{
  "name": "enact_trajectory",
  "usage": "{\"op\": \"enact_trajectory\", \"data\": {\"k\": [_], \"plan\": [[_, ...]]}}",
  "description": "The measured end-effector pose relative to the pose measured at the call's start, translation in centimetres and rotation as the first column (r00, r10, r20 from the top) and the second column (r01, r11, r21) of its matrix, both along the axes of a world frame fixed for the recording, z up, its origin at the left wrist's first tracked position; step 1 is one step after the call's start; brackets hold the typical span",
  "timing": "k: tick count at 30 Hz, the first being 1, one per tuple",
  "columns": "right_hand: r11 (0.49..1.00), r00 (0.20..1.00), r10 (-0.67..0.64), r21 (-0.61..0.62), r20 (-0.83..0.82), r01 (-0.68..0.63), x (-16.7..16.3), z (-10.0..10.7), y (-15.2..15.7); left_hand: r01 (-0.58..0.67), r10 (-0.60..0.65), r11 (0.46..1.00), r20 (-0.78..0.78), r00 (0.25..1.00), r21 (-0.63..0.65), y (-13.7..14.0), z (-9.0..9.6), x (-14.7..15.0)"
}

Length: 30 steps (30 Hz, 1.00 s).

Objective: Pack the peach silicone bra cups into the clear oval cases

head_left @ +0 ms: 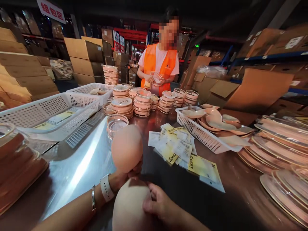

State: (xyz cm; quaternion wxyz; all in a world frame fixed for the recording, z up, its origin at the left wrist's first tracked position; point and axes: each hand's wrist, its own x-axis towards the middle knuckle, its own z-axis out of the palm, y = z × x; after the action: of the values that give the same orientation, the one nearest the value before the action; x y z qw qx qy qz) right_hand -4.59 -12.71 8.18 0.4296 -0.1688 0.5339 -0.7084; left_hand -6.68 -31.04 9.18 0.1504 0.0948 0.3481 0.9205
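Note:
A beige adhesive bra is in both my hands, one rounded cup above the other; whether the two cups are joined is hard to see. My left hand (136, 168), with a white watch strap and a bracelet at the wrist, closes on the edge of the upper bra cup (127, 147); most of its fingers are hidden behind that cup. Gripped between thumb and fingers of my right hand (158, 202) is the lower bra cup (130, 205). Just beyond the upper cup stands a round clear case (117, 123).
Yellow-and-white printed packets (173, 144) lie to the right of my hands. Behind them, a white basket (204, 134) holds more beige cups. White perforated baskets (79, 123) stand left. Stacked round cases (143, 102) line the back, before a person in an orange vest (150, 57) handling one.

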Motion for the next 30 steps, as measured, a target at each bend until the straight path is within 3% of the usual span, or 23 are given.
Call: {"op": "enact_trajectory", "data": {"k": [6,10,13,17,19,21,23,24,27,30], "plan": [[0.991,0.986,-0.119,-0.042,0.118,0.124,-0.7,0.2,-0.3,-0.173,0.194,0.976,0.175,0.965,-0.132,-0.1,0.7,-0.1],[0.975,0.943,-0.210,-0.022,0.258,0.223,-0.7,-0.2,-0.5,-0.230,0.292,0.940,0.248,0.924,-0.251,0.2,1.1,-0.6],[0.958,0.926,-0.283,0.031,0.249,0.284,-0.7,-0.4,-0.5,-0.259,0.341,0.918,0.261,0.903,-0.300,0.7,1.2,-0.6],[0.902,0.900,-0.420,0.167,0.122,0.398,-1.6,-1.1,-0.2,-0.329,0.408,0.900,0.282,0.869,-0.287,1.0,1.1,-0.4],[0.854,0.877,-0.475,0.203,-0.076,0.480,-2.2,-1.1,0.1,-0.279,0.359,0.921,0.313,0.879,-0.273,1.1,1.1,-0.2],[0.829,0.817,-0.451,0.172,-0.359,0.533,-2.5,-0.7,0.5,-0.246,0.327,0.931,0.317,0.890,-0.270,1.3,1.3,0.0],[0.876,0.789,-0.318,0.155,-0.526,0.456,-2.3,0.0,0.8,-0.264,0.338,0.926,0.277,0.900,-0.270,1.7,1.6,0.3],[0.915,0.818,-0.234,0.165,-0.526,0.368,-2.0,0.4,0.9,-0.277,0.346,0.922,0.251,0.904,-0.271,1.9,1.7,0.6],[0.989,0.953,-0.040,0.124,-0.301,0.081,-0.6,0.9,0.7,-0.246,0.307,0.928,0.202,0.930,-0.280,2.8,2.0,1.5],[0.998,0.998,-0.056,0.027,-0.010,0.056,0.9,0.7,0.1,-0.182,0.244,0.930,0.166,0.955,-0.319,3.6,1.7,2.4]]}}
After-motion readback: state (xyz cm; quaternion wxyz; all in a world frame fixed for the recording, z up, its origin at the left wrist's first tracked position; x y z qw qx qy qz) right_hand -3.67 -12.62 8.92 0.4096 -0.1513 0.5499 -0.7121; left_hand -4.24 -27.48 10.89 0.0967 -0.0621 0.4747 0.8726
